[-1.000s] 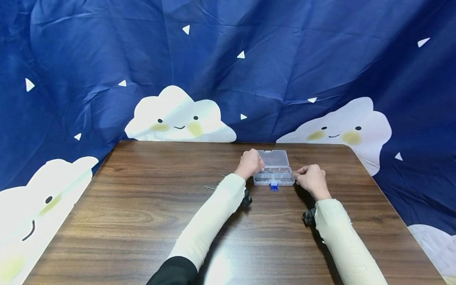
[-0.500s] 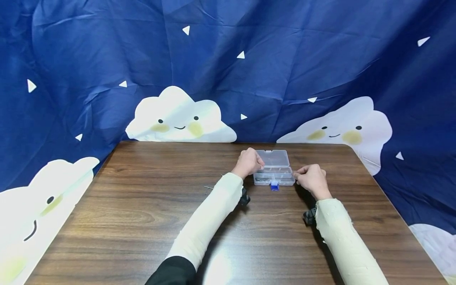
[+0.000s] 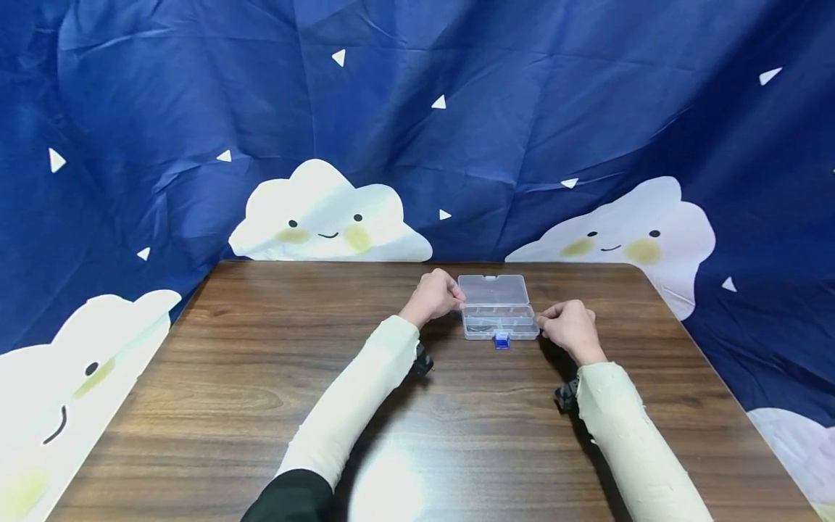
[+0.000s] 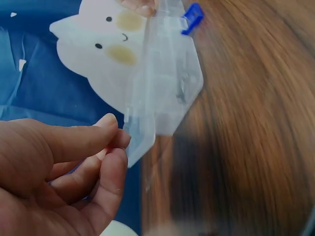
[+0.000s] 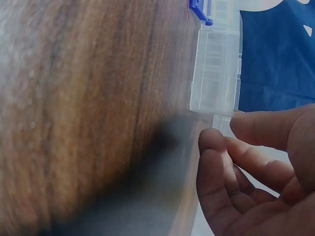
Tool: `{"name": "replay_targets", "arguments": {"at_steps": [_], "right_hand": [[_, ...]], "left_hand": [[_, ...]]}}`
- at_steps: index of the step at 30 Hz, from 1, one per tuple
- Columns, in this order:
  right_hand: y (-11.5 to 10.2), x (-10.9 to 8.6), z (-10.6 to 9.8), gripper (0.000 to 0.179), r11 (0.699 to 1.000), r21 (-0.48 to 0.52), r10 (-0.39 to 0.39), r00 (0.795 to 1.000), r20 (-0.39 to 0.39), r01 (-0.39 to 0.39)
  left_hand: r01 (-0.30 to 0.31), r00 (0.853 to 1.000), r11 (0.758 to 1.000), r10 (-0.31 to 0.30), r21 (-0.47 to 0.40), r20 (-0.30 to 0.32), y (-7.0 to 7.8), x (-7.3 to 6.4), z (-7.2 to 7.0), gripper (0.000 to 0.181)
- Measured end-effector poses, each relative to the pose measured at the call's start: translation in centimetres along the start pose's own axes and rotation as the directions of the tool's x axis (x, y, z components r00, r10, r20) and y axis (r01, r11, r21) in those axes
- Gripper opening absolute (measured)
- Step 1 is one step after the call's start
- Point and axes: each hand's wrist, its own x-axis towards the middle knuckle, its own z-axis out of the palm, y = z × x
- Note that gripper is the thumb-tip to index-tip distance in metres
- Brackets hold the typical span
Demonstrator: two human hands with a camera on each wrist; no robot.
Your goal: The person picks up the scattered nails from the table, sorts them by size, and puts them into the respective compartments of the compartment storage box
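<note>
A clear plastic compartment box [image 3: 515, 335] with a blue latch [image 3: 501, 341] lies with its lid [image 3: 493, 288] raised back. Thin grey metal pieces [image 3: 481, 328] sit in its front left compartment; their exact kind is too small to tell. My left hand [image 3: 433, 296] hovers beside the box's left end, thumb close to bent fingers. In the left wrist view nothing shows between the fingertips [image 4: 109, 121] near the lid's corner. At the right end, my right hand [image 3: 570, 326] pinches the box's edge between thumb and fingers [image 5: 212, 140].
The box stands toward the back of a brown wooden table [image 3: 196, 406]. Behind the table edge hangs a dark blue cloth [image 3: 391, 101] with white clouds. A black wrist camera [image 3: 422, 360] sits under the left sleeve, another [image 3: 566, 396] under the right.
My left hand has moved left, out of the box, and the thin metal rod seen at its fingers is gone from them. Rods on the table are now behind the left arm. The right hand stays.
</note>
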Motion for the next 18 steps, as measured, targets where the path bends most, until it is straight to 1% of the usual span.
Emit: {"name": "replay_targets", "arguments": {"at_steps": [4, 11, 13, 18], "right_hand": [[-0.2, 0.1, 0.1, 0.022, 1.0, 0.0, 0.003, 1.0, 0.003, -0.003], [-0.3, 0.0, 0.1, 0.023, 1.0, -0.007, 0.017, 1.0, 0.004, -0.017], [-0.2, 0.0, 0.1, 0.022, 1.0, -0.009, 0.018, 1.0, 0.0, -0.018], [-0.1, -0.1, 0.2, 0.022, 1.0, -0.008, 0.013, 1.0, -0.003, -0.013]], "left_hand": [[-0.026, 1.0, 1.0, 0.026, 0.015, -0.001, -1.2, -0.4, -0.7, 0.009], [-0.057, 0.998, 0.998, 0.056, 0.031, 0.031, -2.4, -0.9, -1.6, 0.007], [-0.059, 0.998, 0.998, 0.058, 0.037, 0.04, -2.7, -1.0, -1.8, 0.007], [-0.037, 0.998, 0.998, 0.035, 0.053, 0.054, -3.6, -1.4, -2.3, 0.008]]}}
